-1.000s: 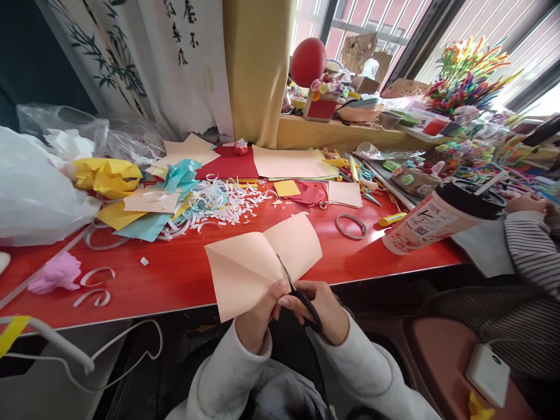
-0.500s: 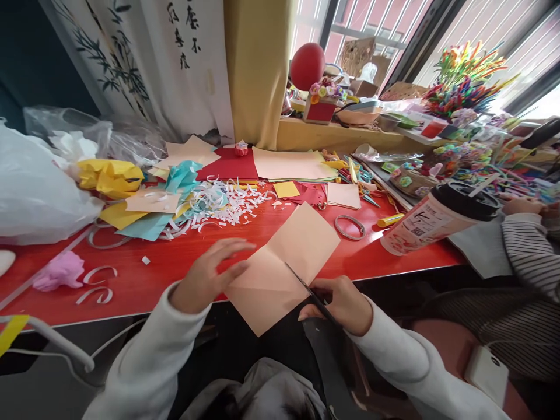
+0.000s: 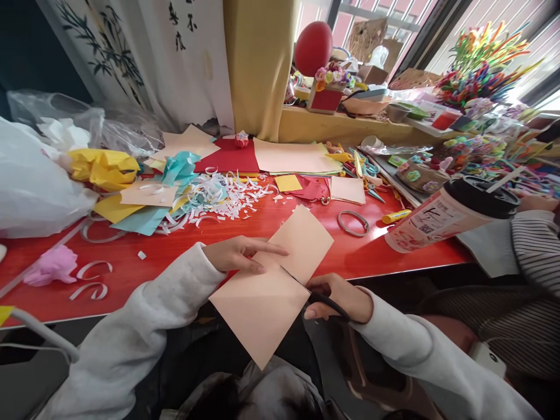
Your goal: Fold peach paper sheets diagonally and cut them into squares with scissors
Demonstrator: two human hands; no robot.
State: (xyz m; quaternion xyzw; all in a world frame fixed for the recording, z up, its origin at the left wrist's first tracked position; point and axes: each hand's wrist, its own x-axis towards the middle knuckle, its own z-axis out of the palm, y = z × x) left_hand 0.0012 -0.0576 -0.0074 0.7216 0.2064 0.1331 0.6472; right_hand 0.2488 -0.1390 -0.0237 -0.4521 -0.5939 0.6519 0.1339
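A peach paper sheet (image 3: pixel 262 318) lies across the table's front edge, its near corner hanging over. My left hand (image 3: pixel 240 254) rests on the paper's left side near the middle, fingers spread and pointing right. My right hand (image 3: pixel 339 296) is closed round the dark handles of scissors (image 3: pixel 326 300) at the paper's right side. The scissor blades lie along a line between the far and near parts of the paper, with the tip near the middle.
On the red table (image 3: pixel 175 256) are white paper shreds (image 3: pixel 223 198), a metal ring (image 3: pixel 353 223), a yellow marker (image 3: pixel 396 216) and a lidded cup (image 3: pixel 450 213). A person's striped sleeve (image 3: pixel 536 251) is at the right.
My left hand has moved right onto the middle of the paper. The paper's near part has swung toward me and lies lower. My right hand still holds the scissors. The view has shifted slightly.
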